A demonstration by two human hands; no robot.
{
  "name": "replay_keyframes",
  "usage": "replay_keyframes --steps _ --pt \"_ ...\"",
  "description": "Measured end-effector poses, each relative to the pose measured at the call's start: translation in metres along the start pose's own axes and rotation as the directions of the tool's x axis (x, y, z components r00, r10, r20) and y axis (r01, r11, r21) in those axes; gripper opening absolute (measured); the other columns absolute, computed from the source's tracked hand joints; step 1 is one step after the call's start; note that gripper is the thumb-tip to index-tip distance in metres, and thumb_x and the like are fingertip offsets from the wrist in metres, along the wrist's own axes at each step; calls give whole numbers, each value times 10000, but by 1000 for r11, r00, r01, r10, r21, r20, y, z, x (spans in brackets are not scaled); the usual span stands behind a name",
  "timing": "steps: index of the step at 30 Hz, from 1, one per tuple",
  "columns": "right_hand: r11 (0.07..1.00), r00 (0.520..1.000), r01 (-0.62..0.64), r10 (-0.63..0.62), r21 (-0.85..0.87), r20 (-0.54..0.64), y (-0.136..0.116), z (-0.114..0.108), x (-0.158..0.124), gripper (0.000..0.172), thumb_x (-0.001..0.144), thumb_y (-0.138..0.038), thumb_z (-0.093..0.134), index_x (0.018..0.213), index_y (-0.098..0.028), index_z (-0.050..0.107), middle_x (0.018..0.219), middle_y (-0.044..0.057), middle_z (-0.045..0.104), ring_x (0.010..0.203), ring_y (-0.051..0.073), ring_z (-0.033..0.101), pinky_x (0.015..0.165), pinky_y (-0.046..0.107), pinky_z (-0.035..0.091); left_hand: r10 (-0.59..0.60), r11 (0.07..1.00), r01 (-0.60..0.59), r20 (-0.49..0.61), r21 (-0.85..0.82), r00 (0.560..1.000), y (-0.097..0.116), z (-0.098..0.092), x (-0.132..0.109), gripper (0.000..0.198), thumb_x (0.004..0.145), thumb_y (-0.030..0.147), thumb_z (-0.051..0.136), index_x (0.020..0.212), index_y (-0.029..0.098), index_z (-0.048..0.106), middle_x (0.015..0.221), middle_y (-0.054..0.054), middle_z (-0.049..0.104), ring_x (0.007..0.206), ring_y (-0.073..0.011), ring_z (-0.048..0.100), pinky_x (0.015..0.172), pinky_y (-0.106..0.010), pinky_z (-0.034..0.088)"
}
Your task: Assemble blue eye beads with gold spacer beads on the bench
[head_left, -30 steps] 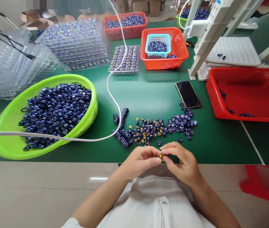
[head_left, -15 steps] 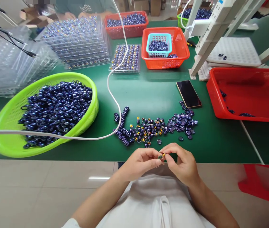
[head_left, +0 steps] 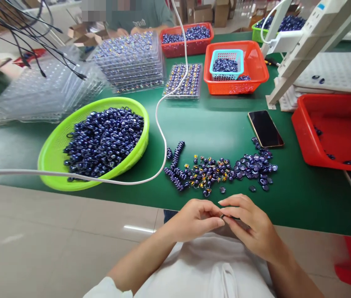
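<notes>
My left hand is closed in a pinch at the table's front edge, thumb against fingertips. A small dark part shows between the fingertips, mostly hidden, so its kind is unclear. From the other side my right hand meets it, thumb and a finger at the part and the index finger stretched above. Just beyond the hands lies a pile of small dark blue pieces with yellow bits. Rows of stacked dark rings are on its left, and loose glossy dark caps on its right.
A green basket full of dark looped parts stands left. A white cable crosses the table. Behind are stacked clear trays, an orange basket and a co-worker. A phone and red bin are right.
The view has turned left, so the table things appear farther right. My right fingers have straightened somewhat, and the yellow bit seen between the fingertips is now out of sight.
</notes>
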State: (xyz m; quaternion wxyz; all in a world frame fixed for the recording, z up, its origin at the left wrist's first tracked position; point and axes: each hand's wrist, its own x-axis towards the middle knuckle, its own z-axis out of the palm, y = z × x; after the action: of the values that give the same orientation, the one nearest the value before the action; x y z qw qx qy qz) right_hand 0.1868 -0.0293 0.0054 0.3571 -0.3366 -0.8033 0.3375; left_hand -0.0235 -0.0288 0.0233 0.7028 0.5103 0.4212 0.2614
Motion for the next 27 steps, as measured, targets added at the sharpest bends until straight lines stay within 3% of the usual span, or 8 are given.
replay_keyframes --steps 3,5,9,11,13,17,23,27 --pt "1000 1000 -10 10 10 -23 1 4 0 264 896 -41 560 1086 -223 582 1072 82 652 1025 219 610 862 390 529 80 970 -58 -85 234 993 1 -6 -10 187 842 301 721 911 133 766 837 -83 733 753 -177 649 703 -277 503" --pt "996 997 -73 73 42 -14 -1 5 0 207 911 -58 533 1043 -215 563 1054 88 646 1018 219 611 844 382 530 223 901 -130 -186 414 957 -2 -15 -17 187 850 290 722 968 148 755 854 -86 734 766 -183 658 693 -282 517" --pt "985 984 -147 136 92 114 -7 10 7 137 941 -98 488 966 -224 537 1046 88 666 1006 215 633 835 370 534 579 592 -117 -321 797 749 -11 -44 -20 161 887 199 665 1039 182 717 942 -102 715 895 -227 629 778 -358 530" --pt "985 973 -150 131 87 190 -10 17 15 135 943 -101 480 933 -227 527 1043 82 684 1046 217 643 863 370 535 638 456 -47 -289 889 714 -12 -56 -16 157 879 173 664 1030 186 707 936 -97 703 910 -242 605 808 -393 527" --pt "985 967 -157 139 69 216 -11 25 22 146 938 -94 474 903 -228 519 992 70 695 1112 227 640 882 372 539 639 369 -12 -245 929 730 -12 -62 -11 141 871 148 662 1004 176 700 907 -93 697 896 -249 591 804 -405 529" --pt "986 981 -163 166 -44 99 -6 38 33 156 933 -86 461 903 -226 522 972 85 697 1220 276 604 976 476 505 598 302 -4 -186 953 780 -13 -65 -5 118 871 102 634 949 167 693 850 -85 705 850 -246 587 769 -401 533" --pt "986 987 -157 159 -49 31 1 37 34 147 918 -83 488 910 -220 540 1158 137 683 1243 267 593 964 455 532 584 298 -6 -177 955 792 -14 -68 -4 121 877 98 611 952 161 681 848 -84 717 834 -241 605 773 -410 522" --pt "983 982 -182 182 -19 38 -1 32 29 137 916 -94 509 927 -222 557 1256 130 662 1244 258 601 1012 465 513 604 340 -5 -214 940 767 -12 -70 -4 119 886 111 587 958 146 675 855 -90 706 835 -237 603 774 -399 521"
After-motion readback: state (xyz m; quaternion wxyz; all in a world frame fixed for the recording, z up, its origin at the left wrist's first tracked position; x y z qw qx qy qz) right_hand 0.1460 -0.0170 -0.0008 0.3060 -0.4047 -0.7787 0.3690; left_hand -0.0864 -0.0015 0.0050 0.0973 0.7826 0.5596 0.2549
